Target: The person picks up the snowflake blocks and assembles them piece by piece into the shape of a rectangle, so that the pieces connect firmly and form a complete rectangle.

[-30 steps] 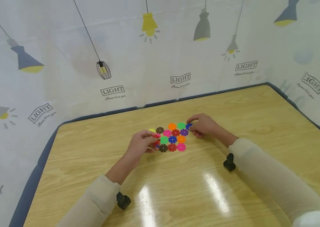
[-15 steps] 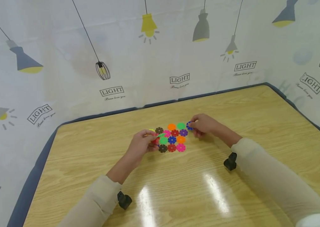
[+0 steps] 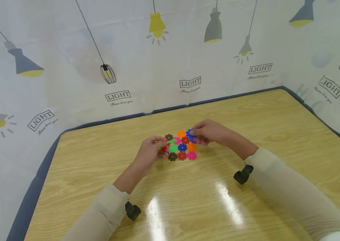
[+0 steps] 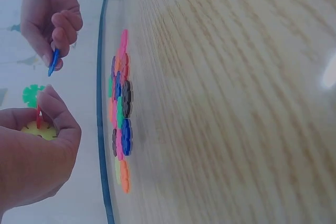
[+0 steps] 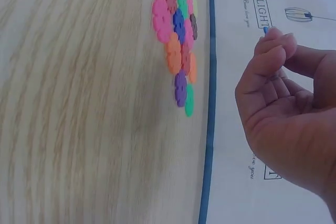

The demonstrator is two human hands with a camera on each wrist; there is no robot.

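Note:
My left hand (image 3: 150,149) pinches a red snowflake disc (image 4: 38,115) between thumb and fingers. A green snowflake disc (image 4: 32,95) and a yellow one (image 4: 39,131) show at the red disc's edges, in a small cluster. To the right, my right hand (image 3: 210,132) pinches a blue snowflake disc (image 3: 190,134), held up over the table a short way from the cluster. Beneath both hands lie flat rows of coloured snowflake discs (image 3: 182,156), among them brown, pink, orange and purple ones. Left fingers cover part of the left end of these rows in the head view.
The wooden table (image 3: 188,194) runs back to a dark blue edge (image 3: 121,118) by a pale wall cloth (image 3: 145,67) printed with lamps. A small black device (image 3: 133,211) sits at the left wrist and another black device (image 3: 243,174) at the right.
My right hand has lifted the blue disc from the right end of the rows and brought it leftward. The green disc at my left hand now shows more tilted; the left hand has barely moved.

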